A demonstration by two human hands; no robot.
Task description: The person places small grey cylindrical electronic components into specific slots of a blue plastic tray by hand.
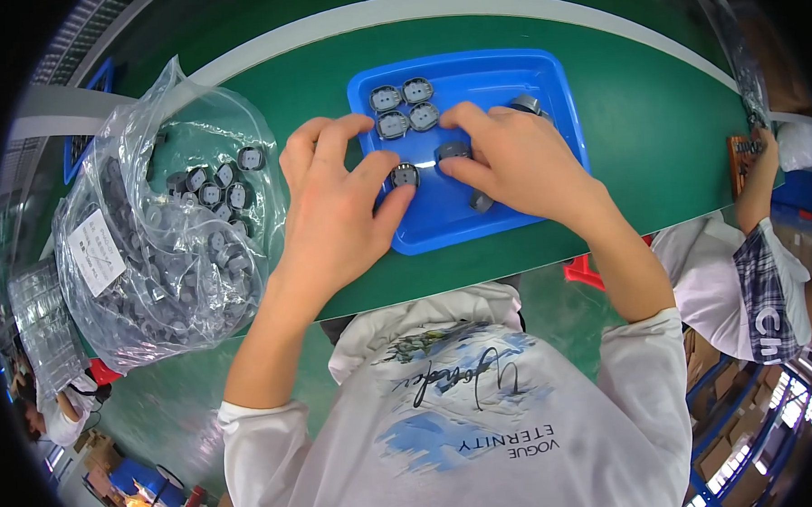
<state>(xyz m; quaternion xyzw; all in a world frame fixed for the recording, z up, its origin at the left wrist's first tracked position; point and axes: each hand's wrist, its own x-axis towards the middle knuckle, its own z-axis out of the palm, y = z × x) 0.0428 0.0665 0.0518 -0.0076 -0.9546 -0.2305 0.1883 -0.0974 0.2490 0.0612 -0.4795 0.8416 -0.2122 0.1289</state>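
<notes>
Over a blue plastic tray [543,71], both my hands are at work on small grey plastic parts. My left hand [329,198] is closed, thumb and forefinger pinching a round-cornered grey part [404,175] with a dark rim. Between the thumb and fingers of my right hand [522,162] is a dark grey part [451,151], seen from its side. Several grey parts with dark rims [404,109] sit in two rows at the tray's far left. Another grey part [481,200] lies under my right hand, partly hidden, and more grey pieces [528,105] show beyond its knuckles.
A large clear plastic bag [166,255] full of grey parts, with a white label [96,252], spreads over the left of the green table [299,86]. A few grey parts [222,184] show at its mouth. At the right edge, another person's hand [764,147] reaches the table.
</notes>
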